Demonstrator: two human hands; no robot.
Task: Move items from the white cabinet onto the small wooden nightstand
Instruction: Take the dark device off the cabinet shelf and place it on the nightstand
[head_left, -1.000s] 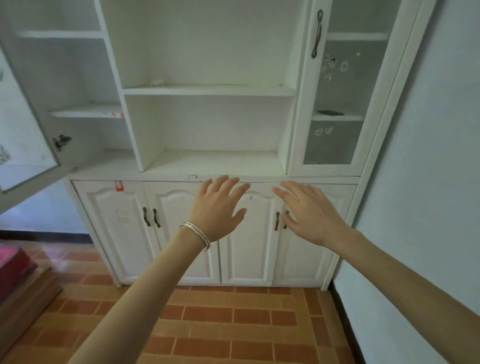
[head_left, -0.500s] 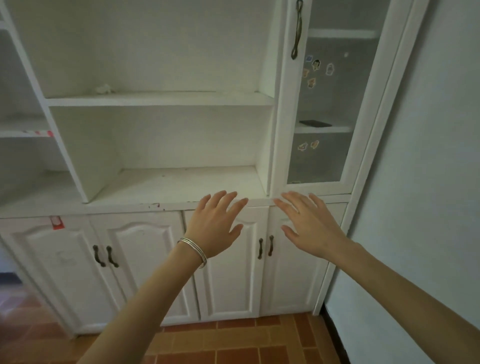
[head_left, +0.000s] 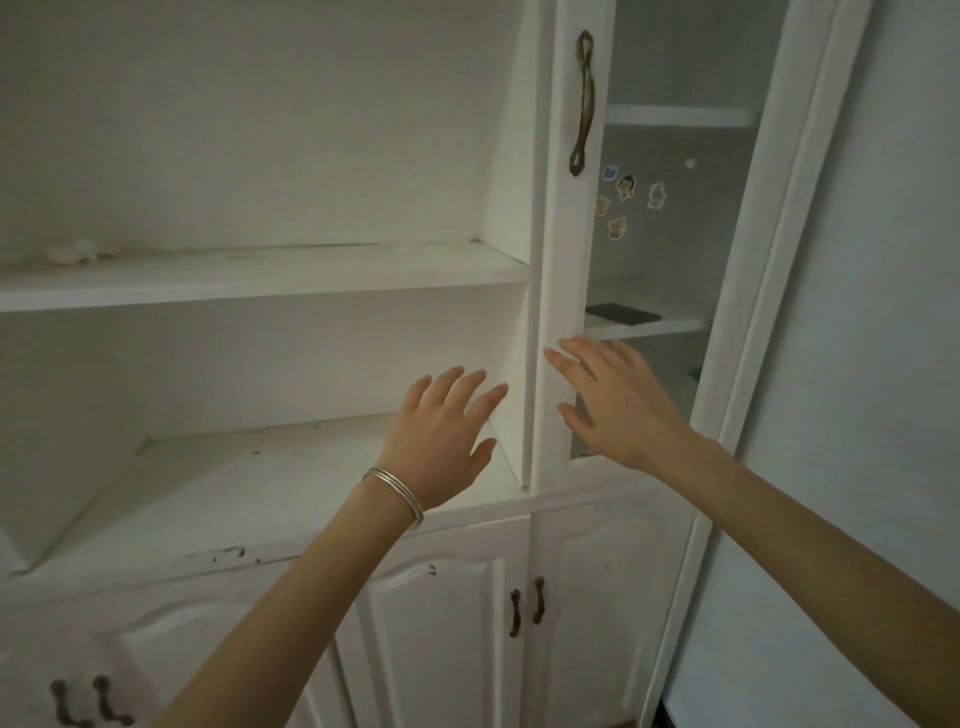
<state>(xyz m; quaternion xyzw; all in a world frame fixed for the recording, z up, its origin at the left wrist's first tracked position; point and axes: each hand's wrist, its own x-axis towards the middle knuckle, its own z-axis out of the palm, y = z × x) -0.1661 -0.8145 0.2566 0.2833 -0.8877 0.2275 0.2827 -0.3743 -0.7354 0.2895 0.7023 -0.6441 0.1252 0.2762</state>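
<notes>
ok so far left on the upper shelf (head_left: 270, 275) of the white cabinet (head_left: 540, 260) there's a pale crumpled bit (head_left: 72, 253), too small for me to say what it is; easy to overlook, and if it's paper or something brittle a rough grab could wreck it; the counter (head_left: 234, 499) below it has nothing I can make out besides a few marks; the left hand (head_left: 441, 431), silver bangle (head_left: 397, 493) on the wrist, hangs over the counter's right end, fingers spread and holding nothing; the right hand (head_left: 618, 405) is just as open and bare, spread in front of the glass door (head_left: 670, 218); can't tell if it's touching the frame or not; here's my worry: the only clear item, a dark flat thing (head_left: 623, 313), lies on a shelf behind that closed door, and the handle (head_left: 584, 104) is way above both hands; leaning on the glass gets you nowhere and might crack it; the handle's on the left edge, so I'd guess the door swings right and could smack the wall (head_left: 883, 364); a flat slick thing is also awkward to pinch and could skid back or drop; the nightstand isn't in view, so there's a blind turn with it too.
</notes>
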